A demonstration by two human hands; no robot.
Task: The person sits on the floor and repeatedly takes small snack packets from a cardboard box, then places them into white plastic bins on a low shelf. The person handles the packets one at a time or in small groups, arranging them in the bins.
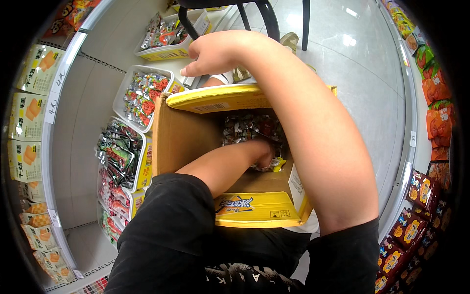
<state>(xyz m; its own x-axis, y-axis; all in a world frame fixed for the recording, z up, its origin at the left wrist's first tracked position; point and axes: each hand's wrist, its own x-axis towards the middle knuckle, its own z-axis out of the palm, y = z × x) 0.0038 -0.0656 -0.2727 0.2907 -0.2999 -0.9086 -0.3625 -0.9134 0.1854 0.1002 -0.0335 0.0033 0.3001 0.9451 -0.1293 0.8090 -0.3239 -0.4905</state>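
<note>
My left hand is deep inside an open cardboard box with yellow outer flaps. Small shiny snack packets lie at the bottom around it. Its fingers curl downward beside a yellow-edged packet, but whether they grip it is hidden. Stretched across the box's right side, my right arm ends with my right hand above the far flap. The thumb stands apart from the fingers, and nothing shows between them. Just left of that hand is a white bin of red-and-silver packets.
More white bins with yellow labels line the low shelf on the left. A black chair or stool stands beyond the box. Bagged snacks fill the left shelf and the right shelf. Grey tiles cover the floor.
</note>
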